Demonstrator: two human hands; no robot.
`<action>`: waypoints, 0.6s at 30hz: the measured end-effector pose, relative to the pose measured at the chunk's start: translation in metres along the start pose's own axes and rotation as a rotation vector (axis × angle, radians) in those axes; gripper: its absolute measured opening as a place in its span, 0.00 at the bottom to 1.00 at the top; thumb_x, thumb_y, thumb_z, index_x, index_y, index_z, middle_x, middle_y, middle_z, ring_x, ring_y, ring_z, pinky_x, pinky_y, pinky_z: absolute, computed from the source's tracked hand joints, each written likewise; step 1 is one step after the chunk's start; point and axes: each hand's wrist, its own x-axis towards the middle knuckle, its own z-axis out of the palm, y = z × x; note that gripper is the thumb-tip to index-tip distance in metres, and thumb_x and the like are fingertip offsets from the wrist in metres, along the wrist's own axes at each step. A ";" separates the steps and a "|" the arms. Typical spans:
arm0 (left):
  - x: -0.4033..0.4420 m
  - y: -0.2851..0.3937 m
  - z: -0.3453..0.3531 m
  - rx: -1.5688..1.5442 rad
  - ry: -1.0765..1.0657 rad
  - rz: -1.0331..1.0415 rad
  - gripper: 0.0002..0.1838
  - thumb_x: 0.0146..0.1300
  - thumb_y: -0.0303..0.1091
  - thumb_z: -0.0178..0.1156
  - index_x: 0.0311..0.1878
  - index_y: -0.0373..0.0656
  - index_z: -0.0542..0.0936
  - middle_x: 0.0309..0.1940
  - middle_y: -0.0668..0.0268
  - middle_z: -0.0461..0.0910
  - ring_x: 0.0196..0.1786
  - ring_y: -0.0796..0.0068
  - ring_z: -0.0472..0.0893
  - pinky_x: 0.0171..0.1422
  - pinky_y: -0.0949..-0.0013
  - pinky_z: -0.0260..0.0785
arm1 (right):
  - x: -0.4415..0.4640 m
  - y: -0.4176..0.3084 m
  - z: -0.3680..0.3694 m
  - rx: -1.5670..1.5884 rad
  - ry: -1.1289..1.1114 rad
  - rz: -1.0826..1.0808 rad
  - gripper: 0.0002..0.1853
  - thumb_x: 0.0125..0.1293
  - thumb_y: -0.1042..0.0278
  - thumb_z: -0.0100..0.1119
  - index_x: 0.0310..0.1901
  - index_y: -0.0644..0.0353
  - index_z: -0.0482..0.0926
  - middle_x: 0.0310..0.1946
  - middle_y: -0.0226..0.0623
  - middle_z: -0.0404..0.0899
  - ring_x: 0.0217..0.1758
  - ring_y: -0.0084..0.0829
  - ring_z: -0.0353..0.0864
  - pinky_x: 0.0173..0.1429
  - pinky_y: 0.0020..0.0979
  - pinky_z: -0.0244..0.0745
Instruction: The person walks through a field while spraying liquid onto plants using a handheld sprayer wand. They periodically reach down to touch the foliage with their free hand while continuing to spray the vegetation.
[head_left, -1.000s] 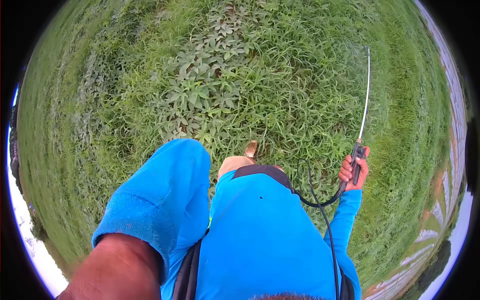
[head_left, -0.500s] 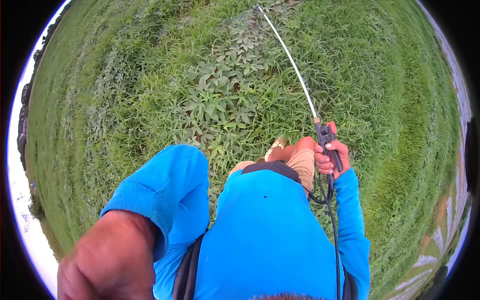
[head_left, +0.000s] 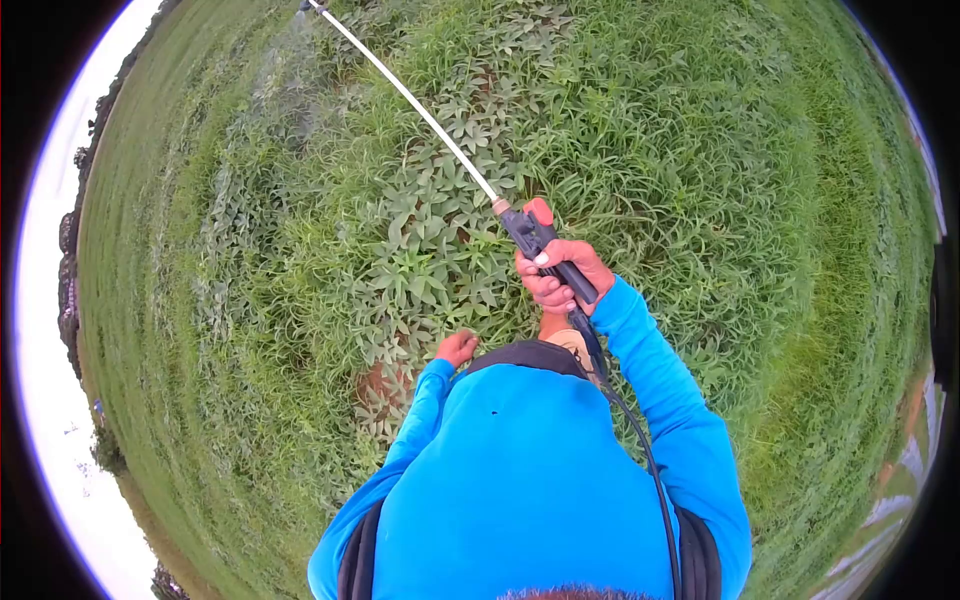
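My right hand (head_left: 566,276) is wrapped round the black handle of a spray wand (head_left: 408,98) with a red part beside the grip. The white tube slants up and left to a nozzle (head_left: 306,6), where a faint mist shows. A black hose (head_left: 642,436) runs from the handle down along my blue shirt (head_left: 520,470). My left hand (head_left: 458,347) hangs low by my waist with its fingers curled; whether it holds anything cannot be made out.
Green leafy plants (head_left: 420,270) and tall grass (head_left: 640,150) cover the ground in front of me. Pale strips (head_left: 885,510) lie at the far right. Dark trees (head_left: 70,290) line the left edge.
The wand and my right hand have swung from right to left across my front. My left hand has dropped from close to the camera to beside my waist.
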 end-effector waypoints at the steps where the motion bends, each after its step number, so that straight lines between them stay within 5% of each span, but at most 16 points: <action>1: 0.002 -0.013 0.008 -0.156 -0.061 -0.068 0.17 0.61 0.46 0.52 0.40 0.42 0.76 0.26 0.65 0.78 0.26 0.73 0.76 0.32 0.67 0.68 | -0.003 -0.011 -0.001 0.010 0.003 -0.016 0.09 0.57 0.63 0.53 0.31 0.56 0.65 0.16 0.24 0.64 0.11 0.13 0.59 0.13 0.19 0.57; 2: 0.007 -0.029 0.016 -0.148 -0.074 -0.062 0.17 0.61 0.46 0.52 0.40 0.42 0.76 0.26 0.65 0.78 0.26 0.73 0.76 0.32 0.67 0.68 | -0.007 -0.021 -0.002 -0.014 0.083 -0.027 0.09 0.56 0.63 0.53 0.31 0.55 0.65 0.16 0.23 0.64 0.11 0.13 0.59 0.13 0.19 0.57; 4: 0.018 -0.048 0.022 -0.687 -0.177 -0.440 0.15 0.62 0.46 0.51 0.38 0.43 0.76 0.27 0.67 0.77 0.24 0.75 0.74 0.26 0.70 0.65 | -0.019 -0.032 -0.006 -0.050 0.272 -0.067 0.08 0.57 0.63 0.55 0.32 0.54 0.67 0.16 0.23 0.64 0.11 0.13 0.58 0.12 0.19 0.57; 7: 0.050 -0.052 0.011 -0.831 -0.171 -0.611 0.15 0.63 0.47 0.50 0.39 0.45 0.75 0.27 0.69 0.75 0.23 0.78 0.73 0.22 0.74 0.60 | -0.049 -0.045 -0.003 -0.150 0.523 -0.158 0.09 0.57 0.62 0.54 0.32 0.54 0.67 0.16 0.24 0.63 0.11 0.13 0.58 0.12 0.18 0.56; 13: 0.133 0.006 -0.025 -0.874 -0.005 -0.550 0.15 0.64 0.47 0.47 0.39 0.45 0.74 0.25 0.72 0.74 0.23 0.80 0.72 0.23 0.74 0.61 | -0.128 -0.021 -0.027 0.050 0.726 -0.214 0.08 0.58 0.61 0.53 0.31 0.54 0.67 0.15 0.24 0.61 0.11 0.14 0.58 0.13 0.19 0.56; 18: 0.168 0.032 -0.014 -0.847 -0.069 -0.384 0.15 0.64 0.48 0.48 0.39 0.46 0.75 0.27 0.72 0.75 0.24 0.82 0.72 0.26 0.76 0.63 | -0.187 0.012 -0.028 0.159 0.928 -0.372 0.08 0.58 0.61 0.53 0.29 0.52 0.66 0.15 0.23 0.61 0.11 0.16 0.59 0.13 0.20 0.58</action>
